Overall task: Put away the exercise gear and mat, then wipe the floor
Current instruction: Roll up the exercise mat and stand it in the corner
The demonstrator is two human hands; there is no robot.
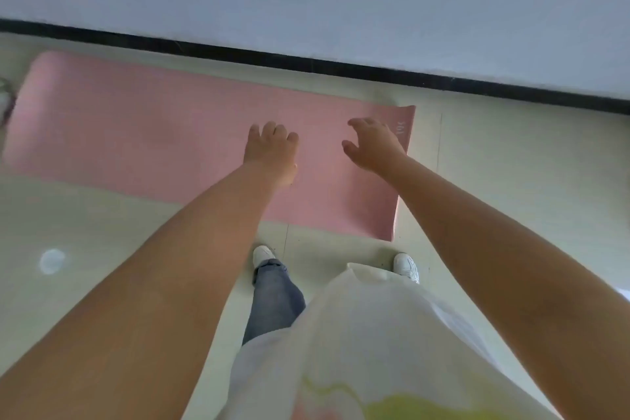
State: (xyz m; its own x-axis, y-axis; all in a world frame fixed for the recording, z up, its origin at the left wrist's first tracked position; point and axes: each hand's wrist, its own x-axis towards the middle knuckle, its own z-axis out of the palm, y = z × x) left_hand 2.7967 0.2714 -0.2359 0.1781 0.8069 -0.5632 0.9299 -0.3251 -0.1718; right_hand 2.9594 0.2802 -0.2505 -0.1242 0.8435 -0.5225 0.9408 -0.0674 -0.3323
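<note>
A pink exercise mat (146, 133) lies flat and unrolled on the pale floor, running along the wall from the far left to the middle right. Both my arms reach down over its right end. My left hand (272, 150) hovers above the mat with fingers loosely curled, holding nothing. My right hand (373, 143) is spread open over the mat's right short edge, near some white lettering. Whether either hand touches the mat is unclear.
A grey wall with a black skirting strip (341, 66) runs just behind the mat. My white shoes (405, 266) stand on the pale floor (102, 225) at the mat's near edge. A blurred object (5, 102) sits at the mat's far left end.
</note>
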